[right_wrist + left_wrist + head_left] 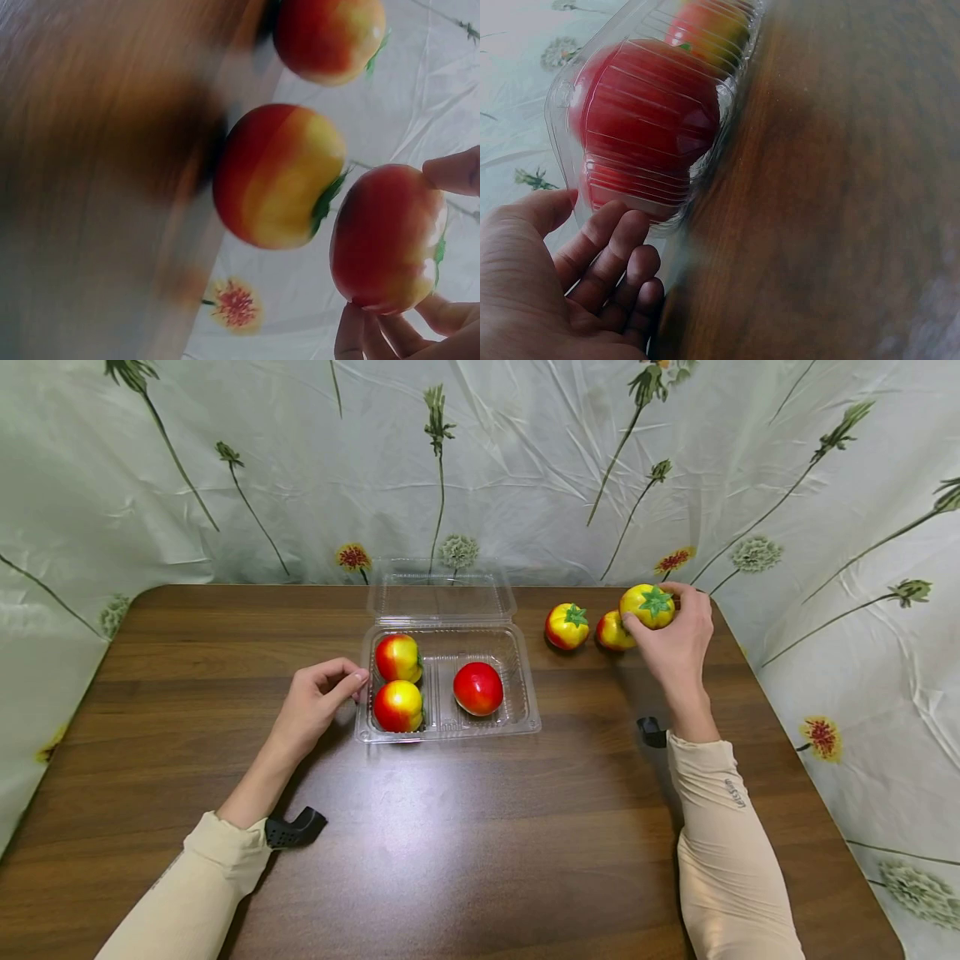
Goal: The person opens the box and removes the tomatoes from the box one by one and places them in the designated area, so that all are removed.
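An open clear plastic clamshell box (pixel 525 693) lies mid-table with three red-yellow tomatoes inside: two at its left (pixel 397 657) (pixel 398 706) and a redder one (pixel 478 688) to the right. My left hand (pixel 348 681) rests at the box's left edge, fingers loosely curled, thumb tip against the rim. The left wrist view shows that hand (pixel 596 214) beside the ribbed box wall (pixel 641 112). My right hand (pixel 651 610) grips a yellow-red tomato (pixel 647 603) above the table's far right. In the right wrist view its fingers (pixel 450 172) pinch that tomato (pixel 386 236).
Two more tomatoes (pixel 567 626) (pixel 613 632) sit on the brown wooden table (pixel 480 843) just left of my right hand, also visible in the right wrist view (pixel 277 176) (pixel 330 37). The box's clear lid (pixel 441 593) lies folded back. A flowered cloth (pixel 525 468) hangs behind.
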Demonstrator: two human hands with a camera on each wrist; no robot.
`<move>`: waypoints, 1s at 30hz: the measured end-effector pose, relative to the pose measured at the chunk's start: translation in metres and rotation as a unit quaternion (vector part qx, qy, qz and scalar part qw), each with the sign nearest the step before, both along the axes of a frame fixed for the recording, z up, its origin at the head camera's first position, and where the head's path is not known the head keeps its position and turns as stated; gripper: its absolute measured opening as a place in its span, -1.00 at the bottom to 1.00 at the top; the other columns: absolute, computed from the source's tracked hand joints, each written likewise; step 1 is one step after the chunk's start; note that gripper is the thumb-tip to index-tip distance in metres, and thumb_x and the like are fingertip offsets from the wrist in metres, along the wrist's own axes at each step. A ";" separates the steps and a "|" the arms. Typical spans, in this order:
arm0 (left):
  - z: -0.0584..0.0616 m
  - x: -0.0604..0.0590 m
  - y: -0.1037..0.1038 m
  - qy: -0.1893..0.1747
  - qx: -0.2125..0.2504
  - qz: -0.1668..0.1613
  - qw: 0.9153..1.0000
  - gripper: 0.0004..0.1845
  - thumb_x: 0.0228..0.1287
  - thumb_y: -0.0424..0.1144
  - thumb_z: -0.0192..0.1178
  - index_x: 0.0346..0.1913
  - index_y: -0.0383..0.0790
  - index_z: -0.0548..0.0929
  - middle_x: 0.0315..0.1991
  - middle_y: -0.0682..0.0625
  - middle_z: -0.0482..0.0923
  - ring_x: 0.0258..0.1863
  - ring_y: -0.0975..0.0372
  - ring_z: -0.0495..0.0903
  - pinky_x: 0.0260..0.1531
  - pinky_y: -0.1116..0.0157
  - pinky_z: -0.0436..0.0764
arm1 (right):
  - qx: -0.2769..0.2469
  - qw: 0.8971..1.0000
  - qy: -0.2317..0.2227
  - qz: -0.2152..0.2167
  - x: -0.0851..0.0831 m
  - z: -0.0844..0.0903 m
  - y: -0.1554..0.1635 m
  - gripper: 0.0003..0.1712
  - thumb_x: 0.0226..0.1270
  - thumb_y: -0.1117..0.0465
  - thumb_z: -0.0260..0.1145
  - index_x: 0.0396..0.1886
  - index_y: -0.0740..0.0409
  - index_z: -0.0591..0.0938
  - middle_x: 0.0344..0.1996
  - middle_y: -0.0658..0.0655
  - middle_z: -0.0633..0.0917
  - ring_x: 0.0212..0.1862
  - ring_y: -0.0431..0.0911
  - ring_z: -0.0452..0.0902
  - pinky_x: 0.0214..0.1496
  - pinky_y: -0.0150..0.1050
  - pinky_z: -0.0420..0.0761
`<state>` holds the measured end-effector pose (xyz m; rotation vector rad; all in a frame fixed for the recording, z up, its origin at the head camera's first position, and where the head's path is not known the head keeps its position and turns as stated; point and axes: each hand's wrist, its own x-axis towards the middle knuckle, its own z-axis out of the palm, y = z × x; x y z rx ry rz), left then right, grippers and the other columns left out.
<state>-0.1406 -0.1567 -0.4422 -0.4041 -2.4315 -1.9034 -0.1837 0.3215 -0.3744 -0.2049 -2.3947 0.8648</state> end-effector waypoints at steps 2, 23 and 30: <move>0.000 0.000 0.000 0.000 0.002 0.001 1.000 -0.82 0.40 -0.29 0.21 -0.29 -0.38 0.65 -0.45 -0.24 0.54 -0.42 0.06 0.46 -0.39 0.39 0.46 | -0.002 1.000 0.003 -0.008 -0.001 -0.002 0.004 -0.35 0.05 0.01 0.47 0.13 0.17 0.54 0.00 0.28 0.53 0.07 0.11 0.39 0.17 0.00 0.31; 0.030 0.014 0.009 -0.001 0.006 -0.007 1.000 -0.81 0.40 -0.34 0.19 -0.32 -0.45 0.62 -0.47 -0.25 0.52 -0.43 0.01 0.45 -0.39 0.33 0.48 | -0.035 0.996 -0.042 -0.067 -0.004 -0.015 0.038 -0.30 0.09 -0.03 0.43 0.18 0.21 0.50 0.08 0.28 0.49 0.10 0.11 0.34 0.15 -0.02 0.29; 0.019 0.009 0.006 -0.002 0.001 -0.003 1.000 -0.82 0.40 -0.31 0.20 -0.30 -0.41 0.64 -0.45 -0.29 0.52 -0.41 0.00 0.46 -0.37 0.33 0.50 | -0.026 0.994 -0.085 -0.067 -0.004 -0.020 0.041 -0.26 0.11 0.01 0.43 0.24 0.24 0.45 0.15 0.31 0.46 0.19 0.15 0.30 0.24 0.04 0.25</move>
